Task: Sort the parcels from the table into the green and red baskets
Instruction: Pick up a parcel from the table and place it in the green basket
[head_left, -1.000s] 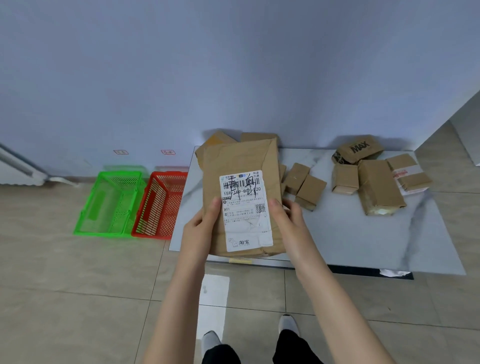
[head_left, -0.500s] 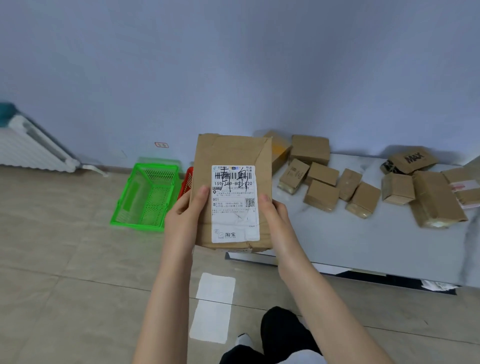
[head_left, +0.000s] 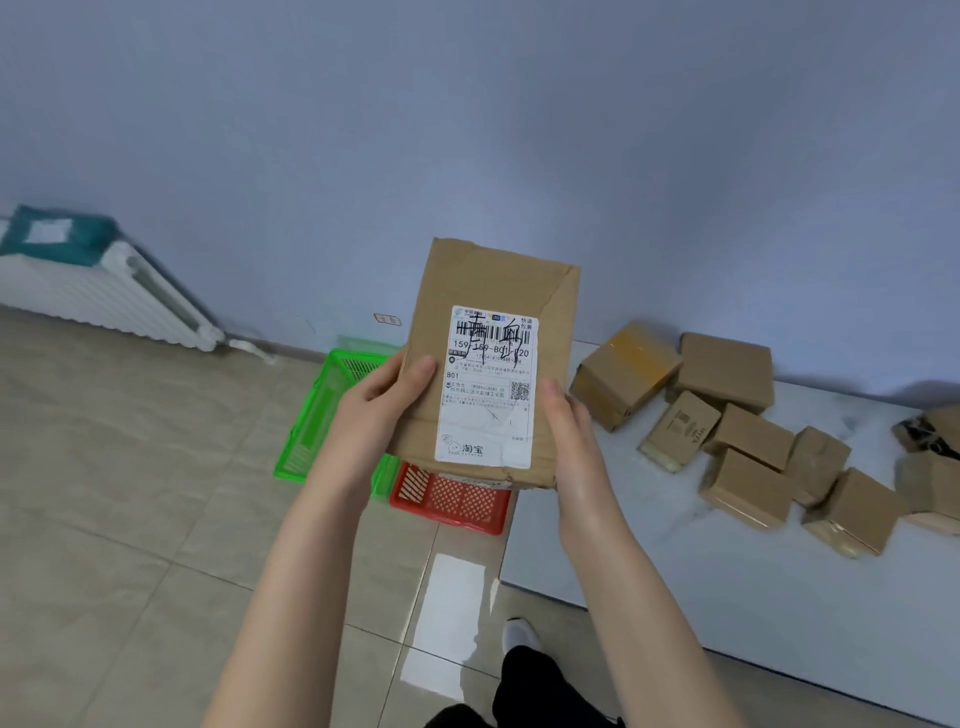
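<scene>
Holding flat parcel (head_left: 483, 312) upright: left hand (head_left: 376, 415), right hand (head_left: 569, 434) grip lower side edges.

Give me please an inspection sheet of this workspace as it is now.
Surface: white marble table.
Job's things: flat labelled parcel held up in front of the green basket and red basket; brown boxes on the table.
Clutter: nothing seen.
Grippers: left hand and right hand grip the parcel's sides.
Cables: nothing seen.
Surroundings: radiator, tiled floor, blue wall.
</scene>
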